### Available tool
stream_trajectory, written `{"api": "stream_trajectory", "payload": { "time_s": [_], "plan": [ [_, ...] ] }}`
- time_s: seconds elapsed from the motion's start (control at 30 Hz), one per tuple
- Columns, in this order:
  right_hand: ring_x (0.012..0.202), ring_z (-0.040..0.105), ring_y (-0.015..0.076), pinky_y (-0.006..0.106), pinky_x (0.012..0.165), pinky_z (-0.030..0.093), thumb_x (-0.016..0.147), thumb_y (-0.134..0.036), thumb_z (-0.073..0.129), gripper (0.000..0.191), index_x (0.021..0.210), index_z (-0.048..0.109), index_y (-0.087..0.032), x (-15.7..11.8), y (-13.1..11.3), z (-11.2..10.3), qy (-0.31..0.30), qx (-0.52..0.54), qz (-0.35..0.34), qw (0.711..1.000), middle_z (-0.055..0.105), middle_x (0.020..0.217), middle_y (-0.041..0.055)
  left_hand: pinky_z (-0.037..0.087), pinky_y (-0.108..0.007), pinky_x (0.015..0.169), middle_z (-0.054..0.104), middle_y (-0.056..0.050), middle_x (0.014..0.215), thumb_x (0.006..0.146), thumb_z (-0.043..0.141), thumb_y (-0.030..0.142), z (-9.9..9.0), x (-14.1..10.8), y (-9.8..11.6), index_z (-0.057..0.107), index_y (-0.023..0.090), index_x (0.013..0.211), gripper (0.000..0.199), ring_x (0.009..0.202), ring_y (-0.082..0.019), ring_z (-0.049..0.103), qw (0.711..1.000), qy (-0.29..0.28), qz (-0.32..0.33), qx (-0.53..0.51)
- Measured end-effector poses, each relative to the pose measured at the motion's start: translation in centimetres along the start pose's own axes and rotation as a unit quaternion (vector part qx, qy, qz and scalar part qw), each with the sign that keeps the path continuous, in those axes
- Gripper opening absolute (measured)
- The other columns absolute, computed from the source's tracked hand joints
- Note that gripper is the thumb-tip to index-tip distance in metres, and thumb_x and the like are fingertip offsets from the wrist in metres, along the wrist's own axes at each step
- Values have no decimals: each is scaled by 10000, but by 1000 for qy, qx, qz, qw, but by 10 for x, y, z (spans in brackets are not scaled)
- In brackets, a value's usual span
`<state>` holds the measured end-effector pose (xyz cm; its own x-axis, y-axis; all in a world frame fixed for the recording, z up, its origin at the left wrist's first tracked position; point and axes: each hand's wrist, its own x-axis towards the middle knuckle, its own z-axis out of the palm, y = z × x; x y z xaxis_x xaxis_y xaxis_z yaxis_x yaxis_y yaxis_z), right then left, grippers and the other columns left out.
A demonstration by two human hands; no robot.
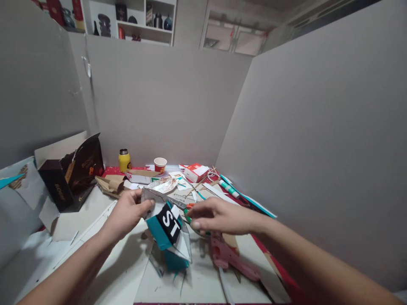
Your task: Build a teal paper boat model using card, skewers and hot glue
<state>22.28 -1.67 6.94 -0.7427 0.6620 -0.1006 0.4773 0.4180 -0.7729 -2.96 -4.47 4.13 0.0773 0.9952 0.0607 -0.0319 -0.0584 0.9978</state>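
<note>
My left hand (pixel 129 210) pinches the grey edge of a folded cardboard model (pixel 170 231), raised above the table and tilted. Teal panels, white flaps and a black patch with the white letters "ST" make up the model. Just right of it, my right hand (pixel 214 215) hovers palm down, fingers curved and thumb apart. A green-handled tool (pixel 187 215) lies partly hidden behind those fingers, and I cannot tell whether they touch it. Under the right wrist lies a pink hot glue gun (pixel 233 259), with a whitish cord or stick running toward the front edge.
Cardboard scraps and crumpled foil (pixel 163 184) litter the back of the table. A yellow bottle (pixel 124 161), a paper cup (pixel 160 165) and a red-and-white box (pixel 196 173) stand near the wall. At left is a dark open box (pixel 71 178). Grey partitions enclose the table.
</note>
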Motion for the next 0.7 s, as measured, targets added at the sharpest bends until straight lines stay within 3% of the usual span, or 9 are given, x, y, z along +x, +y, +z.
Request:
{"api": "stream_trajectory", "payload": {
  "time_s": [0.1,0.17,0.3,0.47,0.7],
  "plan": [
    [715,612,133,251,617,485,849,-376,630,279,1021,706,-170,-4,-15,-6,138,26,-42,989,692,828,36,410,-229,555,674,11,677,733,628,178,4,-8,11,695,154,777,84,581,-127,560,997,-26,5,68],
    [746,627,133,253,645,495,833,-321,657,234,1012,716,-183,1,-25,1,198,14,-105,974,714,870,38,406,-219,555,660,22,676,756,582,157,7,-13,15,689,166,761,107,593,-121,555,992,-47,20,115],
    [720,629,129,247,658,484,802,-197,687,164,957,725,-156,16,-36,19,209,-87,-213,951,719,825,41,419,-218,587,650,23,699,802,543,158,14,-19,14,689,180,787,149,654,-130,573,979,-88,45,181],
    [601,566,107,218,573,406,807,-124,646,64,801,710,-130,23,-30,28,207,-171,-210,940,655,671,19,450,-237,641,675,7,789,816,545,166,18,-20,10,687,179,944,191,717,-148,591,969,-78,73,221],
    [555,496,94,207,540,345,831,-118,591,120,748,678,-124,27,-22,29,197,-205,-222,932,594,610,4,444,-232,626,677,-4,798,838,522,204,19,-17,6,663,174,890,154,719,-155,577,963,-89,76,242]
  ]
}}
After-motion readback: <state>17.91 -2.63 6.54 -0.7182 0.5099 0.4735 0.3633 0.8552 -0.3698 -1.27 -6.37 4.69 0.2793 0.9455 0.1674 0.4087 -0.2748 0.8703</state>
